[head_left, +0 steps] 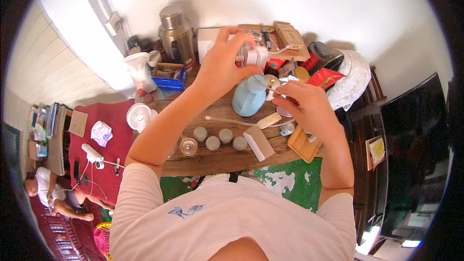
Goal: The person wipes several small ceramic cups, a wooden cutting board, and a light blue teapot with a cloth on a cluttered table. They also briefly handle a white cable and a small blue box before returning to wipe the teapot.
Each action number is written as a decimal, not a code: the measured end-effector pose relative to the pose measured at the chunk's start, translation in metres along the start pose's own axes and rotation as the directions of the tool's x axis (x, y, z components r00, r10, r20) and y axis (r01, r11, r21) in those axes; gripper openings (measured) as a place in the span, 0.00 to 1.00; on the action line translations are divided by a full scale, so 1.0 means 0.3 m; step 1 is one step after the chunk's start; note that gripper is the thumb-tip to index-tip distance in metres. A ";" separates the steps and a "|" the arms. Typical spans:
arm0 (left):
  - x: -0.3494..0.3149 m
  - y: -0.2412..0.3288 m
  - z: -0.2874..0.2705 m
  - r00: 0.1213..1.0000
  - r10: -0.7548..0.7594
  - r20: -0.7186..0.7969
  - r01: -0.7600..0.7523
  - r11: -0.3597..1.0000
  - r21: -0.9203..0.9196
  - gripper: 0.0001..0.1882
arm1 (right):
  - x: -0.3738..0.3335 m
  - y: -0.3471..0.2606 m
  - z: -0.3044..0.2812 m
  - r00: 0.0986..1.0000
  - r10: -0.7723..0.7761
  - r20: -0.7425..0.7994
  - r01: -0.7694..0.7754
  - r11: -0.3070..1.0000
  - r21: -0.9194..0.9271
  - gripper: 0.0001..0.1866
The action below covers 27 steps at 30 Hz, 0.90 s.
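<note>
Several left fingers (pixel 240 39) grip a silvery cylinder (pixel 257 57); right fingers (pixel 289 89) nearly together, contents unclear.

Both forearms (pixel 166 121) reach forward, left hand (pixel 227 54) curled high, right hand (pixel 303 108) lower and pinching.

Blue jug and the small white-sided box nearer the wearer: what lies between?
Head view: a white cord, with a pale block toward the right.
</note>
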State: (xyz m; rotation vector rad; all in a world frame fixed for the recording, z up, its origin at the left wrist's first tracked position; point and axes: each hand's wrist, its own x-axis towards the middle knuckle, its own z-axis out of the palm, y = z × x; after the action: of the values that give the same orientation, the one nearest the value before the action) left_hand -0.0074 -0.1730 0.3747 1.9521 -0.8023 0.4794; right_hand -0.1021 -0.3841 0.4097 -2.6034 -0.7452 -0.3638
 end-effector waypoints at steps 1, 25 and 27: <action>-0.005 0.005 0.041 0.998 0.007 0.059 -0.007 1.000 -0.007 0.24 | -0.019 0.012 -0.046 1.000 -0.016 -0.019 0.016 1.000 0.021 0.07; -0.099 0.149 0.813 0.900 -0.279 0.336 0.342 0.928 -0.146 0.27 | -0.607 0.515 0.159 0.896 0.378 0.232 -0.428 0.874 0.232 0.12; -0.114 0.105 0.832 0.847 -0.339 0.410 0.477 0.825 -0.303 0.26 | -0.612 0.522 0.140 0.945 0.294 0.143 -0.320 0.922 0.220 0.11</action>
State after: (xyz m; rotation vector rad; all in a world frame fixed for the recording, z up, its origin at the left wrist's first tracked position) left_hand -0.0528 -0.3910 0.2526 1.7681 -0.5931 -0.2809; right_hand -0.1612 -0.5683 0.2596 -2.4661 -0.3733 -0.0353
